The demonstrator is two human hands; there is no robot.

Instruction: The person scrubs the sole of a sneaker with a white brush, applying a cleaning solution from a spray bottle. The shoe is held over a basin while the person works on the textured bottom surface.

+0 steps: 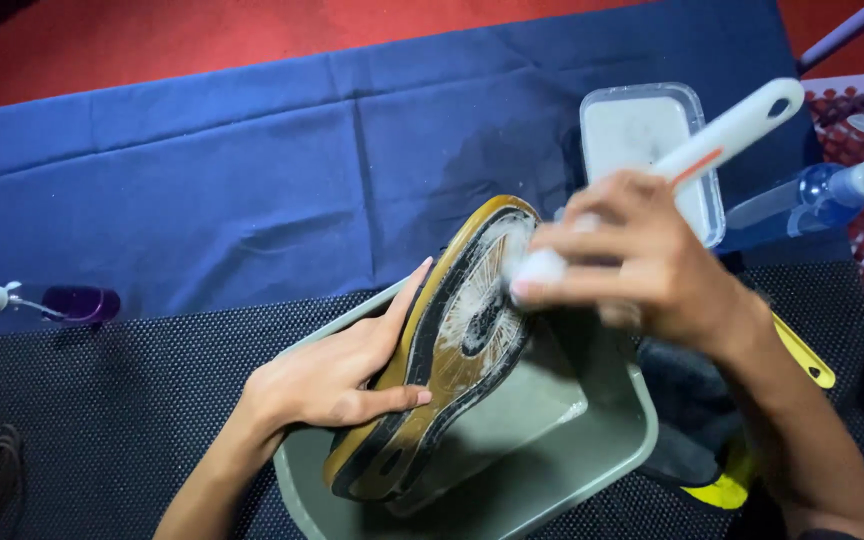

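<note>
Head view: right hand [642, 265] angles brush [692, 160] onto shoe [442, 350].

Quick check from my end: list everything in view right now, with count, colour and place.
Shoe: one, sole up, tan and black, foamy, over the basin.
Basin: one, grey-green, bottom centre.
Brush: one, white handle with orange mark, on the sole.
Lidded tub: one, clear and white, upper right.
Spray bottle: one, blue, right.
Purple bottle: one, far left.
Cloth: one, navy, across the top.
Mat: one, dark, below the cloth.
Left hand: steadies the shoe.
Right hand: grip closed on the brush.
</note>
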